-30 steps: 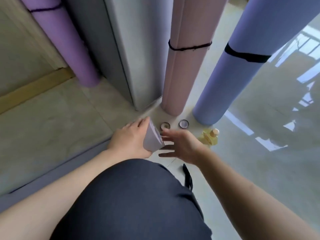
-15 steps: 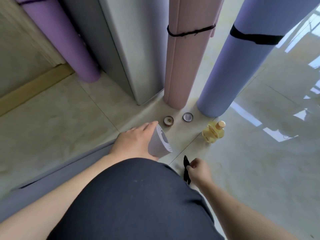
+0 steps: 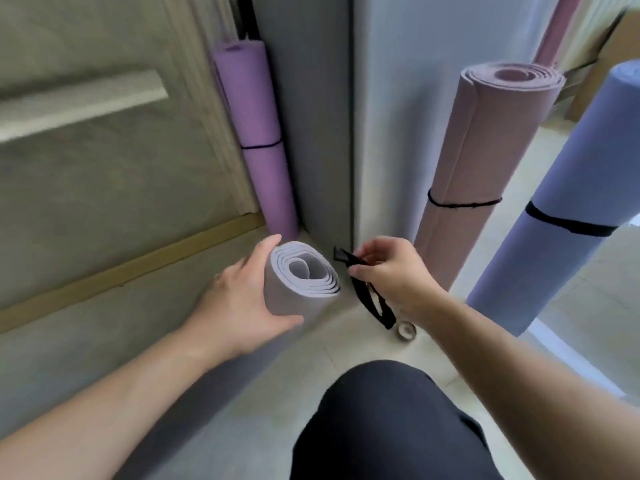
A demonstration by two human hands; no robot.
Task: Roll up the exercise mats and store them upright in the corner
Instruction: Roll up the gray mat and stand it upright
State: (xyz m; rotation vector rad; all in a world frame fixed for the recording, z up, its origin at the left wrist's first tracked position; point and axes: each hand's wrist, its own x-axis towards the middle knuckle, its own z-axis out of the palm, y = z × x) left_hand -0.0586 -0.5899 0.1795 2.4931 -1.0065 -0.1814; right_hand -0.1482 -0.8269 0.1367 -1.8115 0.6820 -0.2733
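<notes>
A grey-lilac rolled mat point(image 3: 294, 296) lies along the floor toward me, its spiral end lifted and facing up. My left hand point(image 3: 242, 303) grips that end from the left. My right hand point(image 3: 391, 275) pinches a black strap point(image 3: 367, 296) just to the right of the roll, its loop hanging down. Three tied rolls stand upright: a purple mat point(image 3: 256, 140) in the corner by the grey pillar, a pink mat point(image 3: 485, 161) and a blue mat point(image 3: 568, 216) on the right.
The grey pillar point(image 3: 346, 116) rises straight ahead between the purple and pink mats. A small round tin point(image 3: 406, 331) sits on the tiled floor under my right wrist. My dark-trousered knee point(image 3: 388, 427) fills the lower middle. A wooden strip point(image 3: 138, 268) runs along the left wall.
My right hand picked the black strap off the floor and brought it up beside the roll. My left hand raised the rolled mat's end. The view tilted upward.
</notes>
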